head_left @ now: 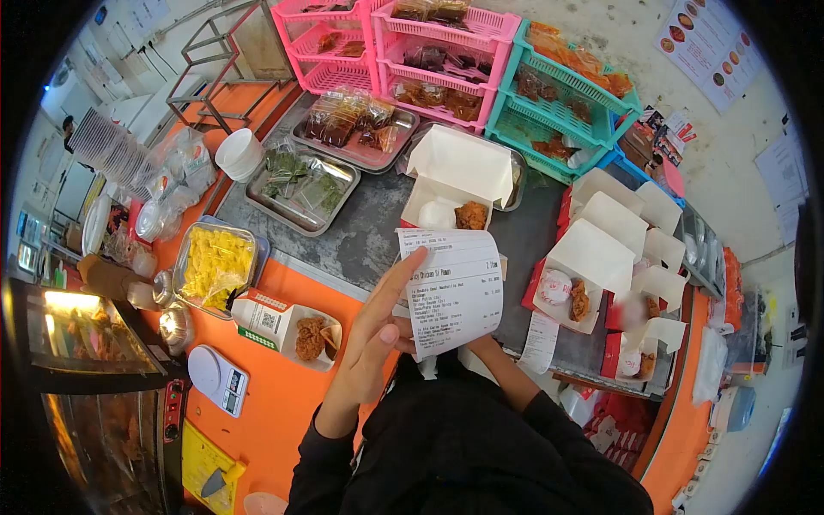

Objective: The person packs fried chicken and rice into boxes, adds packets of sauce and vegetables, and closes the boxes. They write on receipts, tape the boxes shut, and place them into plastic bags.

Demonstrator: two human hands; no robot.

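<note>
The receipt (455,296) is held up in front of the body, above the worktop's near edge (283,279), with its print facing the camera and its surface slightly curved. The left hand (371,348) is at the paper's left side, unclenched, with 1 long finger laid over the edge; whether it also pinches the paper, I cannot tell. The right forearm (508,376) reaches in from the other side, but the right hand is hidden behind the receipt, so its grip cannot be told.

For clean reading, the paper is best kept taut and square to the eyes. The long finger hides the start of the heading, so it would serve better beside the print, sliding down 1 line at a time. A light hold near the margins should avoid creasing, and the lower edge is best kept out of the food.

Just beyond the receipt is an open box (459,163) with fried chicken (471,215) and a white round item. To its left, another box (262,319) holds chicken, near a scale (218,380) and a tray of yellow food (215,264). At right, a 2nd paper slip (539,342) hangs near several open red-and-white boxes (594,262). Farther off are pink racks (439,73) and a green rack (558,112).
</note>
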